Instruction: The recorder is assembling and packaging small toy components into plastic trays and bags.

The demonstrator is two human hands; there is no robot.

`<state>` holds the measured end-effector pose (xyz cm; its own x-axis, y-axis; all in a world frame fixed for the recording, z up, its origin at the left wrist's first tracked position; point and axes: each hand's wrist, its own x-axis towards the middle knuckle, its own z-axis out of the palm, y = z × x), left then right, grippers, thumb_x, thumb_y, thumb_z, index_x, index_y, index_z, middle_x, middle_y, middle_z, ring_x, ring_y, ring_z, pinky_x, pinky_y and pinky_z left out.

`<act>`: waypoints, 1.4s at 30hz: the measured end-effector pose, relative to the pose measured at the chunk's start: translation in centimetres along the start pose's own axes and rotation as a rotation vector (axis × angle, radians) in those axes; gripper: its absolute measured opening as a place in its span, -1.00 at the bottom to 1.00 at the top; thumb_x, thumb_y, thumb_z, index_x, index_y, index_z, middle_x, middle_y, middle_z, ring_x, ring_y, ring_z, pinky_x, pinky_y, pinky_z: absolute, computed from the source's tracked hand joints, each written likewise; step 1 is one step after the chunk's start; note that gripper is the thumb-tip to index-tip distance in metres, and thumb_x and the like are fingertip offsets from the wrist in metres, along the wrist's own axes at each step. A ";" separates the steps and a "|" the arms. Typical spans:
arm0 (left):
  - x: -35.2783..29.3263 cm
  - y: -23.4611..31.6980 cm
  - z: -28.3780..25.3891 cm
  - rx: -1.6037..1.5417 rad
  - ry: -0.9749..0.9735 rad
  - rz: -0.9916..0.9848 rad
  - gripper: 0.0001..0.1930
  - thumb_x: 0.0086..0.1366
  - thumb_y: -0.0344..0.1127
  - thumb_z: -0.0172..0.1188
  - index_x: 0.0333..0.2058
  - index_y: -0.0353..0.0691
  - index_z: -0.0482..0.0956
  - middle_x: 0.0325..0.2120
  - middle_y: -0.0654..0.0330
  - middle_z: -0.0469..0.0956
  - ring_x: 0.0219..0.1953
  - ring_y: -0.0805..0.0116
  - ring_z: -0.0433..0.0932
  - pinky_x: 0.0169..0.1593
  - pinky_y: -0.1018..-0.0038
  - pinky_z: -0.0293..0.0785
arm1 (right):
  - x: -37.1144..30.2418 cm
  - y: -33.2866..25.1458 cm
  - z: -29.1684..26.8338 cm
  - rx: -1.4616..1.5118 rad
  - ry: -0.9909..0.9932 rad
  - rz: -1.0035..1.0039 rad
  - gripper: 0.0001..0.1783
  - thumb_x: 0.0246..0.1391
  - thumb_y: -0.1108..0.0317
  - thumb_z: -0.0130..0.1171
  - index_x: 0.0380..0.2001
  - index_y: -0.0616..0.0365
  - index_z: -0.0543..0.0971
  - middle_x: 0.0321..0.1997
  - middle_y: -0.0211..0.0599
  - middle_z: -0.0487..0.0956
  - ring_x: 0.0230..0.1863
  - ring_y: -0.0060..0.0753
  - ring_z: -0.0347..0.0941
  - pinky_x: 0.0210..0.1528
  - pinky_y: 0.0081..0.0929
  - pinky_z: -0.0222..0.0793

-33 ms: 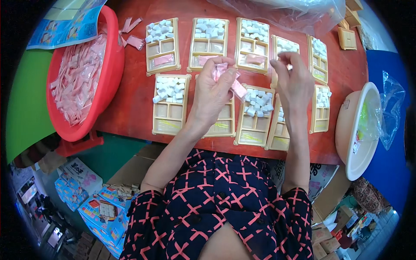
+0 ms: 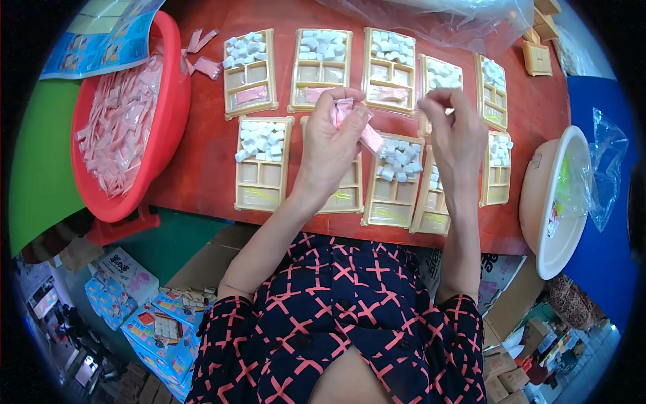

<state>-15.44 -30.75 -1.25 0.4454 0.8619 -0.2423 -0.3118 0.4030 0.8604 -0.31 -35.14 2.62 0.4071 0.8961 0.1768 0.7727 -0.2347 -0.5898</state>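
Observation:
My left hand (image 2: 330, 138) is closed around several small pink packets (image 2: 370, 139), which stick out past the thumb over the middle of the trays. My right hand (image 2: 457, 124), slightly blurred, hovers over the fourth tray of the far row; its fingers are curled, the thumb stands apart, and I see nothing between them. Beige compartment trays (image 2: 264, 185) lie in two rows, with white cubes (image 2: 261, 140) in their wide far sections. One pink packet (image 2: 252, 94) rests in the near section of each of the three far-left trays. Thin yellow-green pieces show in several other trays.
A red basin (image 2: 176, 101) full of pink packets stands at the left, with loose pink packets (image 2: 207, 67) beside it on the red table (image 2: 202, 151). At the right is a cream basin (image 2: 531, 202) with clear plastic. Plastic sheeting (image 2: 444, 23) covers the far edge.
The pink packet in the third far tray has settled flatter in its section. My right hand has shifted very slightly, while the left keeps its grip.

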 end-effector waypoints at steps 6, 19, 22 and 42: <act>-0.9 -1.5 2.9 0.256 -0.094 0.195 -0.80 0.24 -0.37 0.03 -0.18 -0.25 0.33 -0.47 0.27 0.40 -0.48 0.62 0.38 -0.47 0.68 0.34 | -4.6 0.2 -0.2 0.950 -0.227 0.431 -0.88 -0.05 0.48 0.10 -0.41 0.30 0.49 -0.59 -0.50 0.44 -0.56 -0.74 0.32 -0.57 -0.78 0.18; -0.7 -1.8 4.7 -0.041 -0.281 -0.281 -0.67 0.13 -0.56 -0.10 -0.09 -0.26 0.31 -0.52 0.20 0.41 -0.56 0.60 0.35 -0.63 0.71 0.19 | -2.6 6.6 -3.1 0.268 0.035 0.088 -0.80 -0.11 0.47 0.15 -0.33 0.27 0.51 -0.48 -0.40 0.44 -0.46 -0.65 0.31 -0.38 -0.66 0.25; -1.0 -2.1 5.9 0.132 -0.311 -0.198 -0.67 0.15 -0.54 -0.11 -0.06 -0.27 0.27 -0.54 0.22 0.41 -0.58 0.60 0.35 -0.59 0.71 0.25 | -4.9 4.7 -3.6 0.580 -0.112 0.153 -0.80 -0.09 0.53 0.09 -0.31 0.30 0.49 -0.42 -0.40 0.48 -0.37 -0.66 0.38 -0.32 -0.70 0.30; 0.9 -4.0 9.4 0.059 -0.354 -0.449 -0.78 0.15 -0.50 -0.04 -0.19 -0.32 0.30 -0.43 0.09 0.46 -0.50 0.38 0.52 -0.59 0.63 0.38 | 0.9 15.7 -5.3 0.770 0.478 0.441 -0.79 -0.05 0.51 0.05 -0.27 0.30 0.45 -0.40 -0.42 0.47 -0.44 -0.70 0.34 -0.42 -0.76 0.24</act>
<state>-5.86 -34.48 -0.72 0.7804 0.4505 -0.4336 0.0154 0.6794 0.7336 14.79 -39.97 -2.31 0.8641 0.5031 0.0178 0.0497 -0.0502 -0.9975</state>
